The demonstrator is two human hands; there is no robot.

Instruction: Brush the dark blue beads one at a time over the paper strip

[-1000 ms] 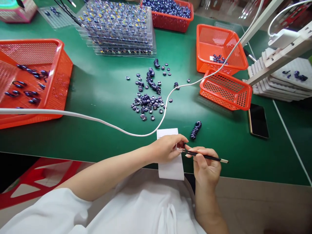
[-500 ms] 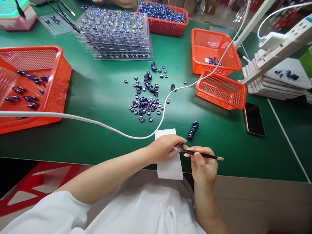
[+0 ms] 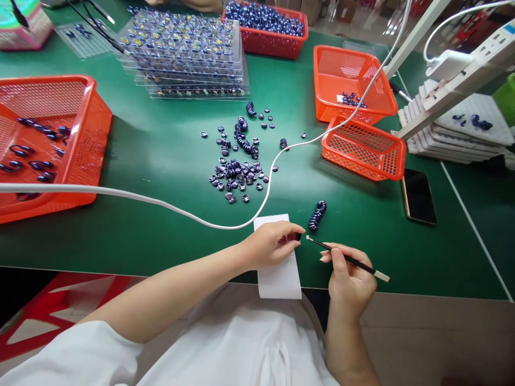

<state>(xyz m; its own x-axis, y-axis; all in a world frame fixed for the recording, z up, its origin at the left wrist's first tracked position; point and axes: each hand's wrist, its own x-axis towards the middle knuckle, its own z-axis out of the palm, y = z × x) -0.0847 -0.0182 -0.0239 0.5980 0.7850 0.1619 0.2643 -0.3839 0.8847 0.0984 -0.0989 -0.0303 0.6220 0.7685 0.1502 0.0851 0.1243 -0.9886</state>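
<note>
Dark bead [image 3: 298,236] pinched in my left hand [image 3: 273,245], thin black stick [image 3: 353,261] in my right hand [image 3: 351,281].

My left thumb and finger press on the bead, and they hide part of it. My right fingers pinch the stick, with its pale tip near my left fingertips but not touching them. White paper [image 3: 279,280] lies under my left hand. Just past my left fingertips is a row of dark beads [image 3: 317,215]. Farther ahead of that hand is a messy pile of beads [image 3: 237,174], past the white cord [image 3: 230,227]. A small orange basket [image 3: 349,168] sits ahead of my right hand, and a phone [image 3: 419,196] lies ahead and to its right.
</note>
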